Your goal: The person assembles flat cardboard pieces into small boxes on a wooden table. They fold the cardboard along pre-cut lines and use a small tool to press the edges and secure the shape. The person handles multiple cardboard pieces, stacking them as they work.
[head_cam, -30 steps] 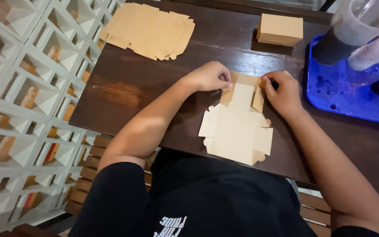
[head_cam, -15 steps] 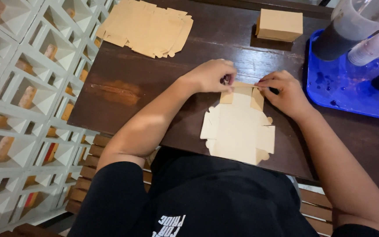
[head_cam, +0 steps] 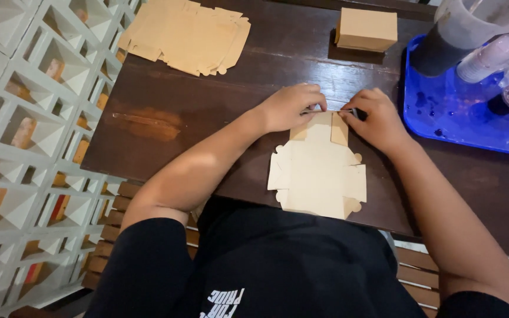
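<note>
A flat tan cardboard box blank (head_cam: 317, 172) lies on the dark wooden table (head_cam: 207, 106) in front of me, its near edge at the table's edge. My left hand (head_cam: 290, 107) and my right hand (head_cam: 374, 118) pinch the blank's far flap from either side, with the flap folded up between the fingertips. A thin dark strip shows between the two hands; what it is I cannot tell.
A stack of flat tan blanks (head_cam: 184, 35) lies at the table's far left. A folded tan box (head_cam: 366, 28) stands at the far middle. A blue tray (head_cam: 472, 112) at the right holds a clear jug (head_cam: 466, 29) and plastic bottles (head_cam: 493, 58). A white lattice wall (head_cam: 30, 118) borders the left.
Both hands have slid a little farther up along the far flap and closer together. The blank has stayed in place on the table.
</note>
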